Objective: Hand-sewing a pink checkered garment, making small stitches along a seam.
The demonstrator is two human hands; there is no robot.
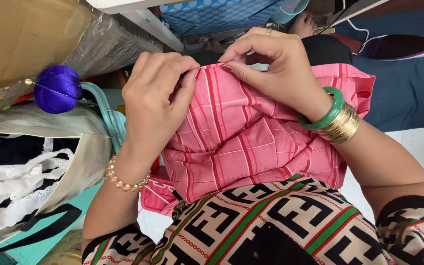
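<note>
Head view, nearest the wearer: a patterned sleeve and lap in beige, black, green and red, and lying over it the pink checked cloth (251, 142), draped from the lap up to the fingers. It looks light, thin and limp, folding wherever it is not held, so it would likely need pinching at the edge rather than a broad grasp. Both hands sit at its far, upper edge. The left hand (155, 93) has thumb and forefinger closed narrowly on the hem, a pearl bracelet (123, 180) at the wrist. Just beside it, the right hand (276, 64) pinches the same edge with its fingertips (231, 66), green bangle (327, 110) and gold bangles behind. Left of the fingers hangs a purple ball (57, 89) over a bag of white lace (20, 181); beyond lies a blue mat.
</note>
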